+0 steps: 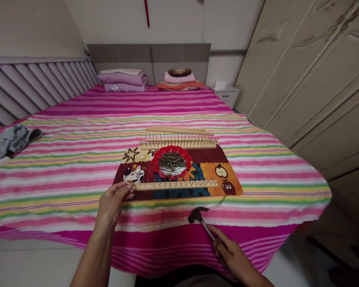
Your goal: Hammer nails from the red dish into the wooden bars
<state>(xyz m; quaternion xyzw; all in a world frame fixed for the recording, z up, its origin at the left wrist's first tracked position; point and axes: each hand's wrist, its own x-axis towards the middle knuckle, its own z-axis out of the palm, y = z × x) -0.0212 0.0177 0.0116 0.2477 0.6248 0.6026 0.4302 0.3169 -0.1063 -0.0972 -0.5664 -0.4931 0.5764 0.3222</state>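
My left hand point(112, 201) pinches a small nail point(128, 183) at the left end of the near wooden strip point(176, 184), which has several nails standing in it. My right hand point(231, 253) grips the handle of a small hammer point(201, 219), whose dark head hovers over the bed's front edge. A red scalloped dish point(171, 162) full of loose nails sits behind the strip on a patchwork cartoon mat point(218, 171). Behind the dish lies a second strip point(179, 142) studded with nails, and beyond it a bare strip point(179, 130).
Everything rests on a bed with a pink striped sheet point(77, 159). Folded blankets point(123, 79) and pillows point(179, 79) lie at the headboard. Grey clothing point(13, 141) lies at the left edge. A wardrobe point(310, 71) stands on the right, with a nightstand point(227, 95) beside it.
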